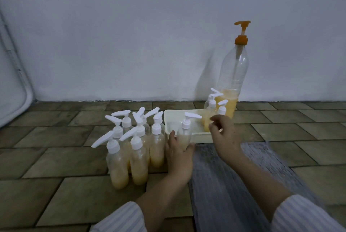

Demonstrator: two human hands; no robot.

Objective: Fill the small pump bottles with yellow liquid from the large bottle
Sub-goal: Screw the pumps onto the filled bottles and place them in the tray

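In the head view, the white tray [169, 119] serves as the landmark. It is a shallow, smooth plastic rectangle lying on the floor [56, 149], which is laid with mottled olive-brown tiles in dark joints.

Just in front of the tray's near edge, the left hand [178, 158] grips a small pump bottle [184, 134] around its lower body, fingers and thumb curled round the clear plastic. Its white pump cap is on, nozzle pointing right, and pale yellow liquid shows in its lower part; how high the liquid stands is hidden by the hand. The right hand [223, 134] hovers at the tray's right end with loosely curled fingers [215, 119] holding nothing, apart from the held bottle.

To the left of the tray stands a tight cluster of capped bottles [134, 149], each a clear slim cylinder with a white long-nosed pump, holding cloudy yellow liquid to roughly half height. I judge these done. Behind the tray's right end, a smaller group of pump bottles [213, 108] stands partly hidden by the right hand; their fill cannot be told surely.

Behind that group, against the pale wall [131, 35], rises the large bottle [233, 82], a ribbed transparent plastic bottle with an orange pump. Only its bottom third holds liquid, so most has probably been dispensed. The task looks well advanced, a few bottles perhaps remaining.

A grey ribbed mat [234, 185] lies in front of the tray, under the forearms.
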